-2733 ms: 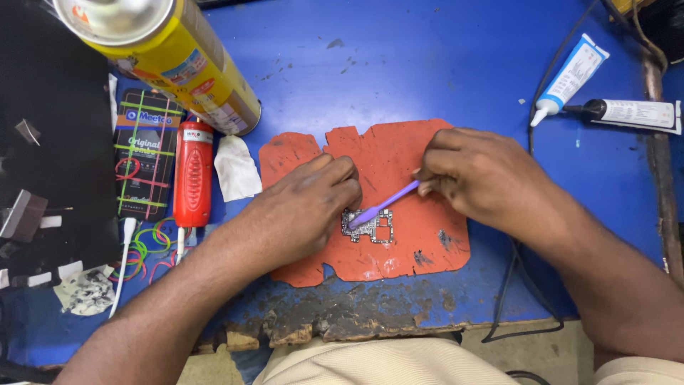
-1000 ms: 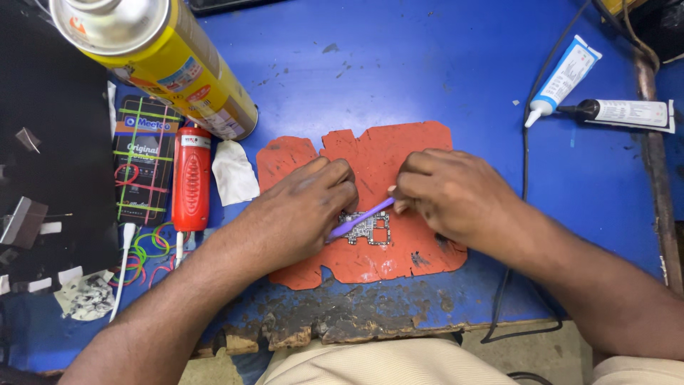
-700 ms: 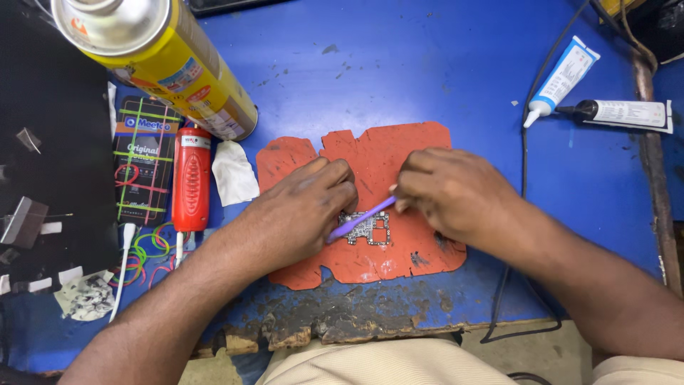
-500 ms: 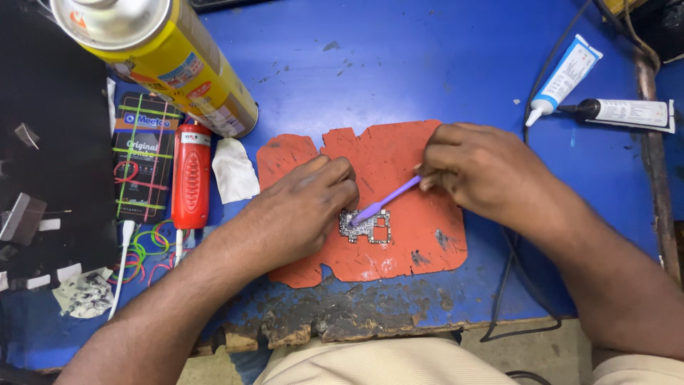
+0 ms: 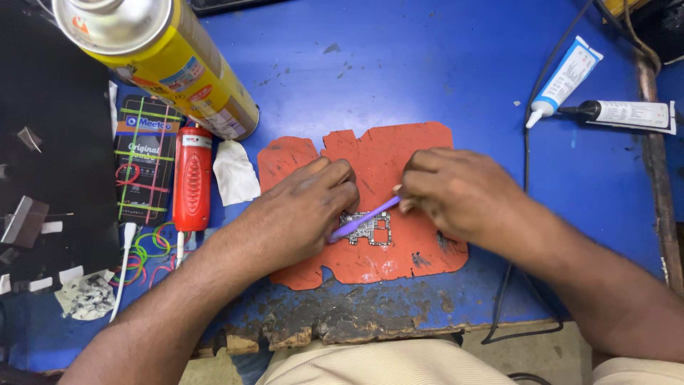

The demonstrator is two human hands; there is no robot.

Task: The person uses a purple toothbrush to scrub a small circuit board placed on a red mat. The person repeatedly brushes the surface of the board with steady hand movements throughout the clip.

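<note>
A small circuit board [image 5: 370, 228] lies on an orange-red mat [image 5: 385, 153] on the blue table [image 5: 399, 64]. My left hand [image 5: 303, 210] presses down on the board's left end, fingers curled over it. My right hand [image 5: 463, 192] grips a purple brush [image 5: 363, 219] by its handle. The brush slants down-left, its head resting on the board beside my left fingertips. Part of the board is hidden under my left hand.
A big yellow spray can [image 5: 164, 60] stands at the back left. A red tool [image 5: 191, 178], a dark card with coloured wires [image 5: 142, 171] and a white wad [image 5: 235, 171] lie left of the mat. Two glue tubes [image 5: 566, 78] and a black cable [image 5: 527, 142] lie right. The front table edge is chipped [image 5: 342, 321].
My right hand has slid back and forth with the brush over the board, ending a little further left than half a second ago. My left hand has stayed on the board.
</note>
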